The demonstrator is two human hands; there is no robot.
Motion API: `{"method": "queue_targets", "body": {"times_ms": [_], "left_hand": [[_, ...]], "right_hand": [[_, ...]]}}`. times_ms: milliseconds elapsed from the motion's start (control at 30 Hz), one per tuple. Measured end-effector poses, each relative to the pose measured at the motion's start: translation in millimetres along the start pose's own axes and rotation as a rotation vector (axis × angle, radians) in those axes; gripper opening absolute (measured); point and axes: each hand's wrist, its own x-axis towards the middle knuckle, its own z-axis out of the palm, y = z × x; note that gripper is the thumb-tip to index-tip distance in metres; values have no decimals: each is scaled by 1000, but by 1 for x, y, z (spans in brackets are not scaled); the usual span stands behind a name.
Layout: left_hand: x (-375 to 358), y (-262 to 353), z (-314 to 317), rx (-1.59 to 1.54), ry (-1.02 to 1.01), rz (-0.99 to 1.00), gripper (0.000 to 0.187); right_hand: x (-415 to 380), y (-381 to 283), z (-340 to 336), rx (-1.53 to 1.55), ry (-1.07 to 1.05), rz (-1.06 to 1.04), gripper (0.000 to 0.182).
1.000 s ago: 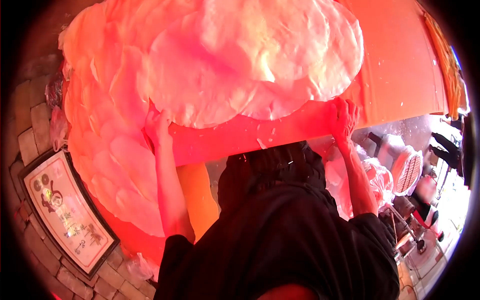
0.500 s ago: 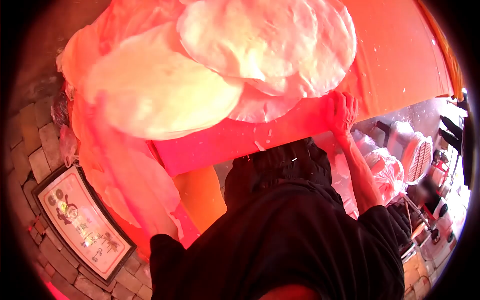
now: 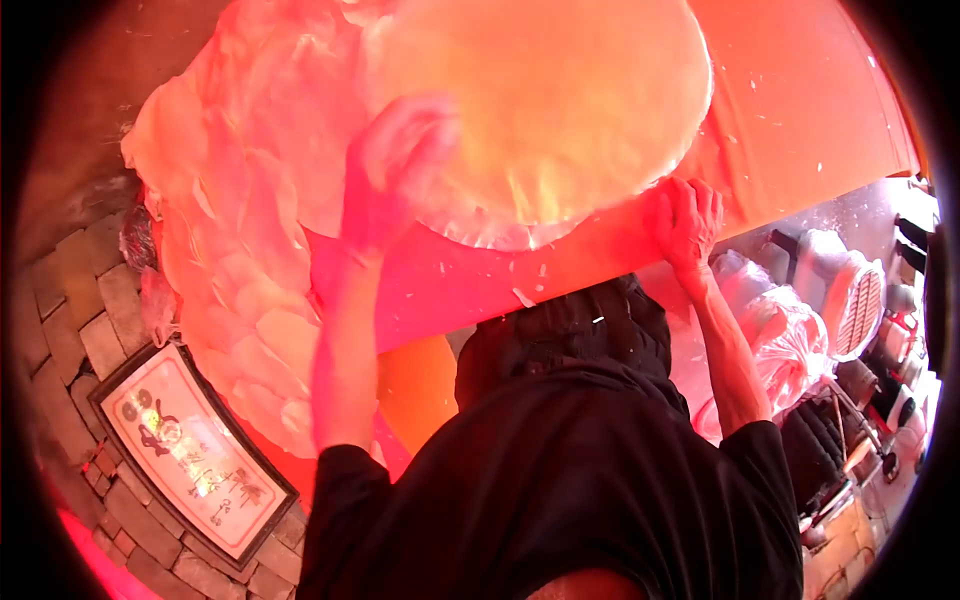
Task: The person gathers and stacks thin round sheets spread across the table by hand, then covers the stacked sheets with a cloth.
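A large, thin round sheet of what looks like dough [image 3: 560,110] lies on the red-covered table in front of me. My left hand [image 3: 405,150] is blurred, over the sheet's left edge, its fingers smeared by motion. At the table's near edge rests my right hand [image 3: 690,220], fingers curled in and closed beside the sheet's lower right rim. I cannot tell what, if anything, is in them. A broad heap of overlapping thin pale sheets [image 3: 250,180] covers the left side and hangs down past the table's corner.
The table's red cover [image 3: 800,120] carries small pale flecks on the right. A framed panel with writing [image 3: 195,455] leans on the brick paving [image 3: 105,340] at lower left. Plastic-wrapped bundles [image 3: 790,325] and assorted gear stand to the right below the table.
The pale sheet that covered the left now lies on the left heap or the middle pile; which is unclear. My left hand has moved up and right. My right hand stays at the edge.
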Motion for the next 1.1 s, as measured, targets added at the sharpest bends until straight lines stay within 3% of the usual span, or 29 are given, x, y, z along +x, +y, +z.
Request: {"method": "queue_targets", "body": {"times_ms": [33,100,167,300,500,600,633,733,833,933,1033,1100], "left_hand": [[-13,-44,-9,62,199,-62,25],[-46,-138,-36,629,433,-212,27],[-74,-194,-30,342,523,-398,29],[-68,-174,-20,-212,605,-615,28],[-55,-174,-33,-200,347,-914,29],[-56,-172,-12,727,520,-384,38],[-56,-173,-11,804,613,-302,46],[-67,-211,-24,423,550,-450,43],[-62,-179,-11,32,625,-580,39],[-59,-181,-8,-98,614,-595,32],[-47,-159,-24,8,299,-844,26],[-50,-168,-21,-97,457,-555,20]], "right_hand": [[0,0,1,9,2,3,29],[1,0,1,20,6,5,28],[2,-4,-3,36,2,5,28],[3,-5,-2,46,21,0,29],[2,-6,-5,29,9,-21,28],[3,-7,-4,18,23,-30,28],[3,-6,-2,7,31,-30,28],[3,-6,0,21,43,-8,28],[3,-7,0,21,34,-1,28],[1,-3,-2,20,14,1,28],[3,-3,-3,36,11,-15,30],[1,-3,-2,44,3,-22,31]]}}
